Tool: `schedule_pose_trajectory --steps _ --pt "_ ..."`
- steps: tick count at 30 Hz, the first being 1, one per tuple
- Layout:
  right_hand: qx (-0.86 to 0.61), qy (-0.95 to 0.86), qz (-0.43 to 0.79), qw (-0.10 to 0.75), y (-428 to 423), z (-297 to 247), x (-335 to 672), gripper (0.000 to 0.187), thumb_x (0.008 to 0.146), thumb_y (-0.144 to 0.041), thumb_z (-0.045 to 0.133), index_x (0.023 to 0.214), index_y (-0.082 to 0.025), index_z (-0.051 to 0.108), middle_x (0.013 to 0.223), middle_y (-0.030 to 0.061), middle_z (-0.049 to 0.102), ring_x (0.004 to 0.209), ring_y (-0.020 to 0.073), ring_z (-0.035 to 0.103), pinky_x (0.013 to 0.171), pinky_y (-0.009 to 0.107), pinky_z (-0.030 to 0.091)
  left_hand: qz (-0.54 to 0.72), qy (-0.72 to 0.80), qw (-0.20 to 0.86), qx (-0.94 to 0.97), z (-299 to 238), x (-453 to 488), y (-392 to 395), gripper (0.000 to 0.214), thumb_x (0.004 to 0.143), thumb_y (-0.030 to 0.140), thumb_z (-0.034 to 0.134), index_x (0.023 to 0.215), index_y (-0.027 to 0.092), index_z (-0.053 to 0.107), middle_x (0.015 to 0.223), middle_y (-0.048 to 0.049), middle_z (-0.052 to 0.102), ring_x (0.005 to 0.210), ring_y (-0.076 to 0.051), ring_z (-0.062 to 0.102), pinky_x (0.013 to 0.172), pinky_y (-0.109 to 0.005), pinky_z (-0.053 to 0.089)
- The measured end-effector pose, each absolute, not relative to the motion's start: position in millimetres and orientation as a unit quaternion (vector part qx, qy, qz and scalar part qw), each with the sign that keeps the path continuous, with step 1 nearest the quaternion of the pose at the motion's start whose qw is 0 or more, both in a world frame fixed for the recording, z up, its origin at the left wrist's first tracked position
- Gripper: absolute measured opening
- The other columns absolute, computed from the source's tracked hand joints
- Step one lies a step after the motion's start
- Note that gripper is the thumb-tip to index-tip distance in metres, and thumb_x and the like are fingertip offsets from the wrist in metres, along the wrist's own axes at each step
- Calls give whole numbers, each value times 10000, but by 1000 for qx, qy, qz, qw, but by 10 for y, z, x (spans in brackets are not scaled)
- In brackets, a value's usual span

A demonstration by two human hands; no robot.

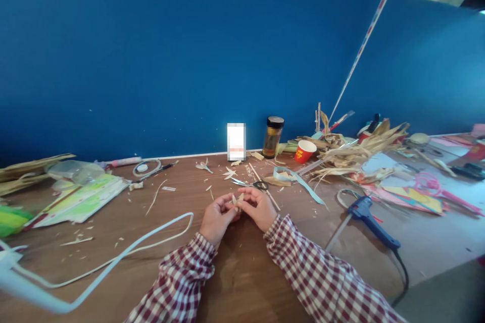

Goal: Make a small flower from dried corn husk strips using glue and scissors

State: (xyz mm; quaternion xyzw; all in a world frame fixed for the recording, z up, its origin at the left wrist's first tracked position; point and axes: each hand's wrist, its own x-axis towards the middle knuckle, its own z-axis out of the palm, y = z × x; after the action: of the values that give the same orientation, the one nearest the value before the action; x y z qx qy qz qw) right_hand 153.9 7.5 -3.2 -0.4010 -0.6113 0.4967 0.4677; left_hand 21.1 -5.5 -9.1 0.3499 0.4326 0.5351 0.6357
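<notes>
My left hand (217,218) and my right hand (260,208) meet above the middle of the table, their fingertips pinched together on a small pale petal-shaped piece (234,199). It looks like dried corn husk, mostly covered by my fingers. Just beyond my right hand lies a pair of scissors (260,185) with dark handles. A thin stick (271,197) runs beside that hand. Farther back rest a pale star-shaped husk flower (229,173) and another small husk flower (204,165).
A blue glue gun (373,219) lies to the right of my arm. Behind it are piled dried husks (364,154), a red paper cup (305,151) and a dark-lidded jar (273,137). A white cable (129,250) crosses the left side. A blue wall (170,60) bounds the table's back.
</notes>
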Motion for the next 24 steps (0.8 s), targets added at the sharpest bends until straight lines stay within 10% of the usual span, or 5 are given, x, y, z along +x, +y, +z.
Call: schedule_pose_trajectory --steps 24 --pt "-394 -586 515 485 22 1 1485 275 730 -344 559 943 -171 565 862 56 658 784 177 616 714 314 486 529 432 639 353 -46 192 -61 519 489 211 766 960 115 572 590 14 629 554 -102 589 577 -216 499"
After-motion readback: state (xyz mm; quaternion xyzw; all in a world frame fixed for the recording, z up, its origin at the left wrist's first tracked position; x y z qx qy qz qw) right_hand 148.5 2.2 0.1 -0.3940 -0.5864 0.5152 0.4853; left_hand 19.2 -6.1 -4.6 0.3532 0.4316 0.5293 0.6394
